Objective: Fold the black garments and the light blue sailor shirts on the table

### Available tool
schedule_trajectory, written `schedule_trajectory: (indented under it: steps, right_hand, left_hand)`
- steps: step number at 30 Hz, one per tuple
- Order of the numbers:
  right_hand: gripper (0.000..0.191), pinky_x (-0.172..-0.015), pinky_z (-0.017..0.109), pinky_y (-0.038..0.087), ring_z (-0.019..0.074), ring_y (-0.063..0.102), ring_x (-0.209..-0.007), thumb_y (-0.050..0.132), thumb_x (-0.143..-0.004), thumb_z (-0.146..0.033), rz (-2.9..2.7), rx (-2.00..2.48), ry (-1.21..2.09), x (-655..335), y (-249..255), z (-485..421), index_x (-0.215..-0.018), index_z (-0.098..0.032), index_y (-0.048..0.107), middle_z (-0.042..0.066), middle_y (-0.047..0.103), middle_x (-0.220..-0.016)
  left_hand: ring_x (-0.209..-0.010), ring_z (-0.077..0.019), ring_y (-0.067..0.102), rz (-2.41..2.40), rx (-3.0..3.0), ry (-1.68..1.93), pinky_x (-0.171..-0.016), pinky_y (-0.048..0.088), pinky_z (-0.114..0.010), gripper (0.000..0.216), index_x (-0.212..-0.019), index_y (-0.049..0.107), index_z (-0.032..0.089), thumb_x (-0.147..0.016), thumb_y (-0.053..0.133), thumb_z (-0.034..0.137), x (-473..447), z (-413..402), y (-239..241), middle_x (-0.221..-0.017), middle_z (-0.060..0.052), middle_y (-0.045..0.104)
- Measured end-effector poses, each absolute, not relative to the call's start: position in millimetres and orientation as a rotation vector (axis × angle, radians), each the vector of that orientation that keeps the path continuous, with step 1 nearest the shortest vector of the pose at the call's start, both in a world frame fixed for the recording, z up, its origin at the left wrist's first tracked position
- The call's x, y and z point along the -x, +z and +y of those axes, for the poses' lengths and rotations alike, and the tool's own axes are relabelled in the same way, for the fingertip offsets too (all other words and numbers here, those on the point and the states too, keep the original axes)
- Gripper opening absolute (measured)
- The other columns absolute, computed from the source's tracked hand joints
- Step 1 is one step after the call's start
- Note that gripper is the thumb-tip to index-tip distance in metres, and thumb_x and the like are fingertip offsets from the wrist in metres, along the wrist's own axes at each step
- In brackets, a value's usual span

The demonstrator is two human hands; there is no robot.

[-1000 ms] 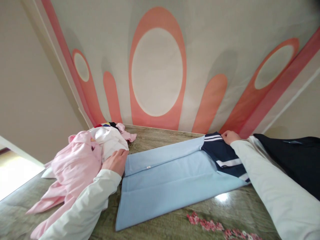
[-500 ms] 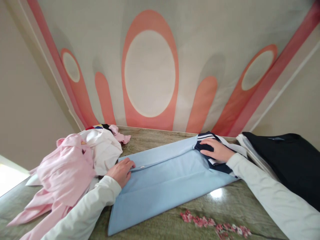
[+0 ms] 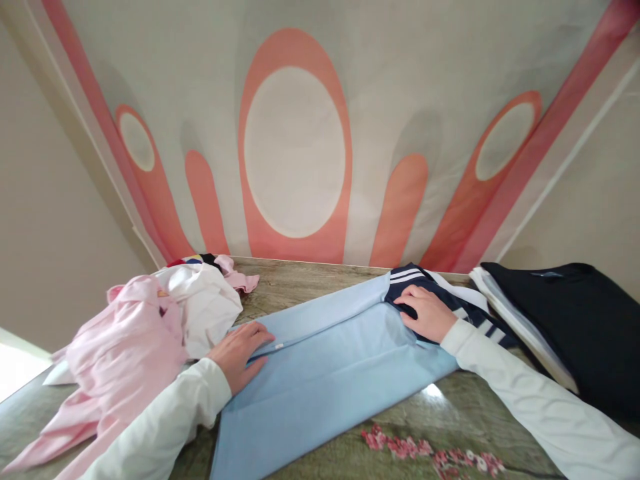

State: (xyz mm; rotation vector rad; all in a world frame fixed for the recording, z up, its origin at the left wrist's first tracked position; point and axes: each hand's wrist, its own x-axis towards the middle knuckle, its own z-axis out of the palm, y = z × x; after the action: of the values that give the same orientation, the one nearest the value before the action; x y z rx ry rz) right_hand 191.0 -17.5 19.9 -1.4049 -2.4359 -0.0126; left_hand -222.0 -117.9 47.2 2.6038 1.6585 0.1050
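Note:
A light blue shirt (image 3: 330, 373) lies folded lengthwise across the table, its long folded edge running up to the right. Its navy section with white stripes (image 3: 450, 303), which looks like a sleeve, is at the right end. My left hand (image 3: 241, 353) rests on the shirt's left end beside a small white tag (image 3: 279, 346), fingers laid out and thumb apart. On the navy section sits my right hand (image 3: 425, 312), fingers slightly bent and thumb apart, pressing where navy meets blue. The cloth under both palms is hidden.
To the left is a loose heap of clothes, with a pink garment (image 3: 130, 340) and a white one (image 3: 207, 307). A folded stack topped by a black garment (image 3: 575, 313) sits at the right. Printed blossoms (image 3: 405, 445) mark the wood-patterned table (image 3: 295, 273), which meets a patterned wall.
The navy striped section now spreads farther right, with more stripes showing past my right wrist. My left hand has flattened out, its thumb farther from the fingers. The view has shifted slightly.

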Motion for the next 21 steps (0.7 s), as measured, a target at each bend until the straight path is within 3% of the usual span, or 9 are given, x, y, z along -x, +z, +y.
schedule_trajectory:
  steps: [4, 8, 15, 18, 21]
  right_hand:
    - [0.034, -0.069, 0.028, 0.042, 0.0182, 0.055, -0.078, 0.047, -0.069, -0.018, -2.463, 1.494, 0.025, -189.0, 27.2, -25.6, -0.101, -0.018, 0.06, 0.007, 0.055, -0.091]
    - [0.036, -0.075, 0.027, 0.042, 0.0166, 0.055, -0.078, 0.043, -0.069, -0.011, -2.47, 1.421, 0.024, -193.5, 32.6, -28.2, -0.101, -0.016, 0.06, 0.007, 0.054, -0.089]
    - [0.031, -0.064, 0.027, 0.046, 0.015, 0.056, -0.066, 0.047, -0.078, -0.035, -2.571, 1.301, 0.417, -199.9, 36.0, -28.5, -0.1, -0.019, 0.061, 0.006, 0.059, -0.082]
    - [0.037, -0.077, 0.033, 0.045, 0.02, 0.057, -0.085, 0.037, -0.084, -0.04, -2.439, 1.404, 0.247, -215.8, 30.7, -15.0, -0.104, -0.019, 0.06, 0.009, 0.061, -0.096]
    - [0.049, -0.092, 0.043, 0.035, 0.0279, 0.045, -0.11, 0.033, -0.084, -0.047, -2.36, 1.679, 0.025, -231.0, 13.2, -3.6, -0.118, -0.018, 0.052, 0.013, 0.05, -0.121]
  left_hand:
    - [-0.123, -0.0225, 0.031, 1.68, -2.617, 0.111, -0.101, 0.026, -0.038, 0.05, -0.13, 0.037, 0.021, -0.086, 0.032, 0.044, 216.5, -120.8, 29.2, -0.136, -0.006, 0.036]
    - [-0.129, -0.0236, 0.021, 1.738, -2.617, 0.023, -0.103, 0.017, -0.044, 0.052, -0.135, 0.027, 0.027, -0.087, 0.028, 0.048, 213.1, -121.9, 15.6, -0.141, -0.001, 0.025]
    - [-0.13, -0.0276, 0.016, 1.739, -2.614, 0.003, -0.101, 0.018, -0.048, 0.044, -0.131, 0.031, 0.037, -0.088, 0.025, 0.047, 215.6, -120.5, 17.7, -0.142, 0.003, 0.022]
    - [-0.13, -0.0283, 0.016, 1.749, -2.611, 0.006, -0.101, 0.018, -0.048, 0.045, -0.131, 0.031, 0.036, -0.088, 0.025, 0.047, 214.8, -121.5, 17.9, -0.142, 0.003, 0.023]
    - [-0.13, -0.0288, 0.016, 1.78, -2.6, -0.011, -0.101, 0.017, -0.049, 0.046, -0.131, 0.031, 0.035, -0.087, 0.025, 0.049, 212.4, -124.2, 18.3, -0.142, 0.002, 0.024]
